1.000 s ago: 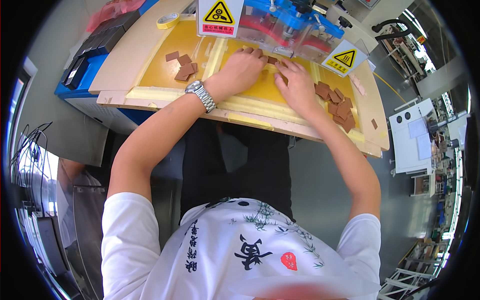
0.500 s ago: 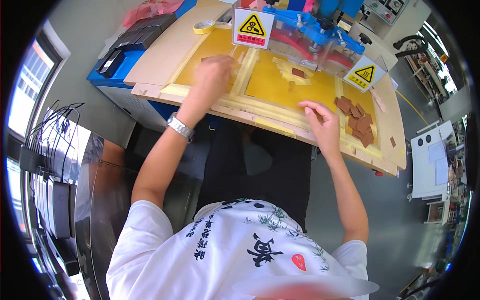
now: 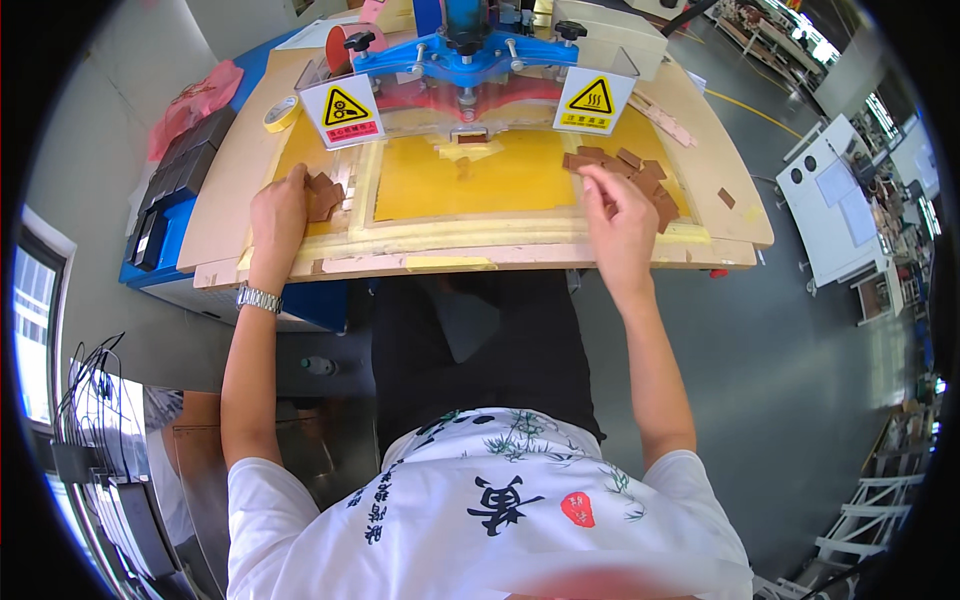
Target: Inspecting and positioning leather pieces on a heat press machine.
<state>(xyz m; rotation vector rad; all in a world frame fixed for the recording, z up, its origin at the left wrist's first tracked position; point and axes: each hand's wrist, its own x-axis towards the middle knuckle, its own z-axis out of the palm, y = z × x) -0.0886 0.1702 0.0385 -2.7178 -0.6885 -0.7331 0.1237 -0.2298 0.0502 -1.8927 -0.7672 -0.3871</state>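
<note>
My left hand point(image 3: 279, 213) rests at the left end of the yellow work surface point(image 3: 470, 190), fingers drawn together beside a small pile of brown rectangular pieces point(image 3: 323, 197). Anything in its fingertips is hidden. On the right, my right hand point(image 3: 622, 222) is at the near left edge of a larger pile of brown pieces point(image 3: 648, 172). Its thumb and index finger are pinched close together; whether a piece is between them is too small to tell. One brown piece point(image 3: 468, 137) lies at the middle of the surface, below the machine head.
A blue-framed press point(image 3: 465, 55) stands behind clear guards with a left warning sign point(image 3: 341, 112) and a right warning sign point(image 3: 592, 100). A tape roll point(image 3: 282, 114) lies at left, near black boxes point(image 3: 185, 160). One loose brown piece point(image 3: 726, 198) lies on the right board.
My view has turned, so the table sits straighter. My left hand has moved to the left-hand pile, which now shows. My right hand has come up to the right-hand pile, its fingers closer together.
</note>
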